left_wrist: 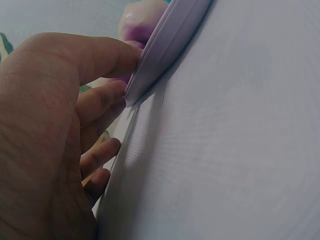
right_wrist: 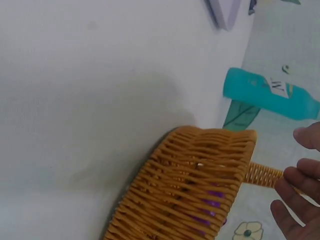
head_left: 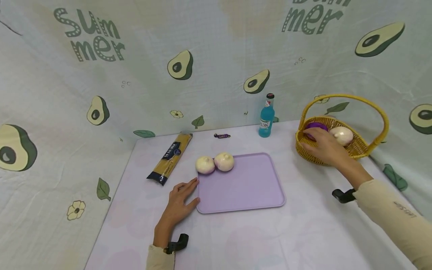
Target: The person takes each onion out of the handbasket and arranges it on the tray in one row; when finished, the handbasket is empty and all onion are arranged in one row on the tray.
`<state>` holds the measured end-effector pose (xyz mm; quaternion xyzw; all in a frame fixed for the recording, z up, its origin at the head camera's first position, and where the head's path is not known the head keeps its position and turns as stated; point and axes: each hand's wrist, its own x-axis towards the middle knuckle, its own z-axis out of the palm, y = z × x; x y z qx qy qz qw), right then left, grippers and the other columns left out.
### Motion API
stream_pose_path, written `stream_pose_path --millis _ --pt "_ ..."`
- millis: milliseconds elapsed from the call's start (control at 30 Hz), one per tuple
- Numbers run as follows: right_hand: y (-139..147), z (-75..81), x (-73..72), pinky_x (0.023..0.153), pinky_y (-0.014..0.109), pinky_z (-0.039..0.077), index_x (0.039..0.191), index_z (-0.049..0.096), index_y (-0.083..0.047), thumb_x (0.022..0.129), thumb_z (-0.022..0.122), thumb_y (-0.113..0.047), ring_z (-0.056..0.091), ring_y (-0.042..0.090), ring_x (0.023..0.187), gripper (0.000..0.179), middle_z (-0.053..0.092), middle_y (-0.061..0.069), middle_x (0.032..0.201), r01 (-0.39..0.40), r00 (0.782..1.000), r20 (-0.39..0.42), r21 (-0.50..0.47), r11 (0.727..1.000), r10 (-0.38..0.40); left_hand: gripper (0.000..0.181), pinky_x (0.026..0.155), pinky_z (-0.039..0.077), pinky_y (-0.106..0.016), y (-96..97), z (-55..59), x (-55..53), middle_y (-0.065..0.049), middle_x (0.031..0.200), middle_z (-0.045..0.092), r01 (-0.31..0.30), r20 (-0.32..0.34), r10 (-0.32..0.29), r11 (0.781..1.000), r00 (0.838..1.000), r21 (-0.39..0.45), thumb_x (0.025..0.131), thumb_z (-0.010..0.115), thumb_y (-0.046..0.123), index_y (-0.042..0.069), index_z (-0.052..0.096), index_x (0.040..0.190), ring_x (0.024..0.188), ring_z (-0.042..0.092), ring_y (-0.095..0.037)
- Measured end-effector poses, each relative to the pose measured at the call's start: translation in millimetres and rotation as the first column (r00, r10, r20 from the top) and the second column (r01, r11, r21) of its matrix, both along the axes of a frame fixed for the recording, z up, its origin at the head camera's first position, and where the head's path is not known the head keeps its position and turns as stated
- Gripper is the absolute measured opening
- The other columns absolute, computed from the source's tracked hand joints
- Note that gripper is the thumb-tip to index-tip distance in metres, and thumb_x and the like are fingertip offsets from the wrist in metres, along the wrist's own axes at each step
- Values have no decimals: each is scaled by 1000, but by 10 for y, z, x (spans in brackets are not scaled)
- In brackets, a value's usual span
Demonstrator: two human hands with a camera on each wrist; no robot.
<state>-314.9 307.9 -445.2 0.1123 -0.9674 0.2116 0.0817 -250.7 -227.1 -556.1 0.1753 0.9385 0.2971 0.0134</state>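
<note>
My left hand (head_left: 180,201) rests at the left edge of a lilac tray (head_left: 243,187), with thumb and fingertips touching its rim. Two white turnips (head_left: 205,165) with purple undersides sit side by side at the tray's far left corner. My right hand (head_left: 324,147) reaches over the near left rim of a yellow wicker basket (head_left: 358,150). Below those fingers is a purple thing (head_left: 317,125), partly hidden by the hand. Another white turnip (head_left: 341,135) lies beside it in the basket. In the right wrist view the fingers (right_wrist: 295,200) are loosely bent, with nothing visible between them.
A blue bottle (head_left: 266,118) stands upright at the back, left of the basket. A small purple-wrapped candy (head_left: 222,136) lies behind the tray. A pack of spaghetti (head_left: 171,157) lies slanted to the left. The basket's tall handle (head_left: 351,96) arches over it.
</note>
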Motion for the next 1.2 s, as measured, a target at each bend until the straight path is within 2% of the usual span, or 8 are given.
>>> stream_pose_path --millis 167,333,467,567,700,833,1033,1200 --pt "159 -32 -47 106 64 29 134 48 13 96 67 -18 38 52 128 53 45 34 136 28 1000 -4 24 999 -28 65 111 19 -52 -9 -14 -9 22 158 30 4 0 -4 1000 1000 -18 96 64 41 32 38 155 139 28 -21" --pt "266 -103 -118 105 67 29 137 44 13 96 66 -19 35 53 129 57 40 36 139 65 998 21 51 997 -66 65 109 19 -54 -79 -3 54 19 158 34 -6 -26 5 1000 1000 -22 94 66 37 29 42 154 137 31 -24" --pt "368 -151 -155 104 69 28 139 42 12 95 66 -19 37 55 126 59 41 38 138 101 994 22 84 991 -103 65 108 19 -55 -98 1 83 19 157 34 -9 -18 9 1000 1000 -16 94 67 38 30 42 154 137 31 -24" --pt "465 -152 -167 104 69 28 137 42 14 94 67 -18 39 56 124 59 44 39 134 113 994 -3 117 987 -113 65 109 19 -55 -60 -8 55 21 157 33 -9 -7 9 1000 1000 -10 94 66 40 32 41 154 138 30 -22" --pt "569 -151 -166 102 68 30 134 43 15 92 70 -16 42 55 120 59 46 39 129 115 993 -37 156 981 -110 66 109 21 -55 -10 -37 14 20 157 34 -7 -27 7 1000 1000 -5 93 66 41 32 41 154 138 30 -22" --pt "657 -232 -195 101 66 34 132 44 17 87 74 -13 45 54 116 62 48 39 124 118 992 -66 183 976 -107 66 108 21 -54 -10 -55 12 19 157 34 4 -36 -3 1000 999 5 93 66 40 31 42 154 137 31 -23" --pt "829 -314 -257 103 70 27 135 36 20 89 71 -13 36 60 120 66 38 42 132 190 982 -16 171 967 -190 65 109 20 -52 -3 -48 5 21 158 32 8 -22 -8 1000 1000 -13 95 65 40 33 39 154 138 30 -21" --pt "872 -326 -278 103 71 25 138 31 21 89 70 -11 32 61 122 70 32 43 137 188 982 -13 164 968 -189 65 109 20 -53 -4 -21 10 19 158 33 1 -28 -1 1000 1000 -8 94 66 38 31 41 154 137 31 -23"
